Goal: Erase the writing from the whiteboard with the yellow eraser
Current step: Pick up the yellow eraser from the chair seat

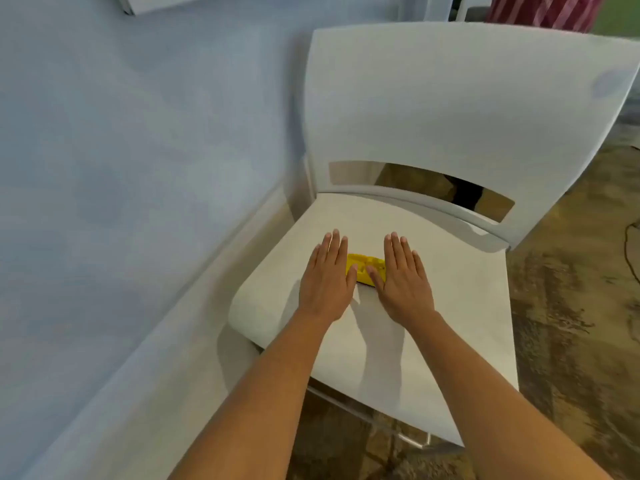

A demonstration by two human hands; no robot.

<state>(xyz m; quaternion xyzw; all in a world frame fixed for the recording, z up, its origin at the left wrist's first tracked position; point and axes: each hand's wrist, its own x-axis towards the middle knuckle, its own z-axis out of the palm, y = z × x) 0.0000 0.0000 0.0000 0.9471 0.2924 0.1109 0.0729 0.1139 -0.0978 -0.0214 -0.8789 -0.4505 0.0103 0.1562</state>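
The yellow eraser [364,267] lies on the seat of a white chair [433,306], partly covered by my two thumbs. My left hand [327,278] is flat, palm down, fingers stretched out, just left of the eraser. My right hand [405,278] is held the same way just right of it. Neither hand grips the eraser. A white corner at the top left [156,1] may be the whiteboard's edge; no writing shows.
The chair's tall white backrest [467,98] rises behind the seat. A pale blue wall [121,150] with a white baseboard runs along the left. Brown patterned floor [571,323] lies to the right, with a thin dark cable [628,244] on it.
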